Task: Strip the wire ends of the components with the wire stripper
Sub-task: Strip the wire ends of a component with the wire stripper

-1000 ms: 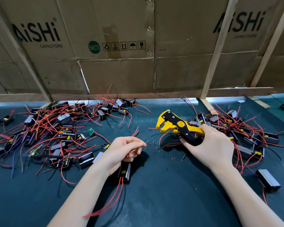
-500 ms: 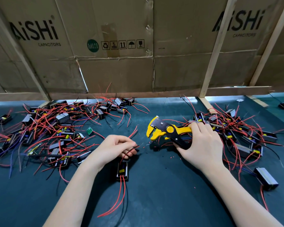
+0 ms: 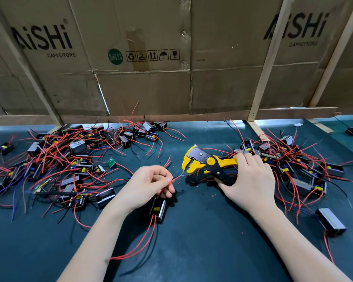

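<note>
My right hand (image 3: 251, 184) grips the handles of a yellow and black wire stripper (image 3: 204, 162), its jaws pointing left. My left hand (image 3: 149, 185) pinches a thin wire (image 3: 176, 177) of a small black component (image 3: 159, 207) that lies on the mat under the hand. The wire's tip reaches to the stripper's jaws. Red and black wires (image 3: 143, 243) trail from the component toward me.
A heap of components with red wires (image 3: 65, 161) covers the left of the dark green mat (image 3: 202, 241). Another heap (image 3: 293, 165) lies right, behind my right hand. A lone component (image 3: 331, 221) sits at the right. Red insulation bits (image 3: 196, 177) lie under the jaws. Cardboard wall (image 3: 171, 58) behind.
The stripper has come down and left toward my left hand. My left hand has lowered the component onto the mat and brought a wire tip up to the jaws.
</note>
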